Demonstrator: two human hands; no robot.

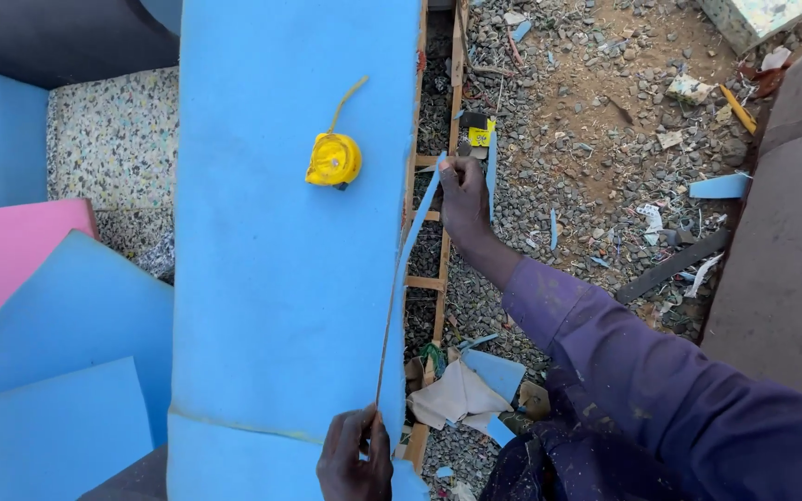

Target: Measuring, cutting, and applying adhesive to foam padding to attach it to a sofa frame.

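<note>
Along the right edge of the long blue foam sheet [280, 278], a thin blue strip [417, 227] is parting from the main piece, the cut running down the sheet's length. The right hand [464, 190] reaches out to the far end of the strip, its fingers closed on the strip's top, which it holds slightly away from the sheet. The sleeve [624, 371] on that arm is dark purple and dusty. The left hand [355, 455] sits at the near end of the cut, close to the bottom of the view, its fingers curled and pinching the foam's edge where strip and sheet meet. A yellow tape measure [333, 160] lies on the upper part of the sheet, well apart from both hands, with a short length of its tape sticking out towards the far end. Under the sheet's right edge a wooden frame [429, 278] shows, standing on gravel ground [596, 139] littered with foam scraps and bits of paper. To the left lie more foam pieces, blue and one pink foam piece [6, 260], beside a speckled foam block [113, 139].
</note>
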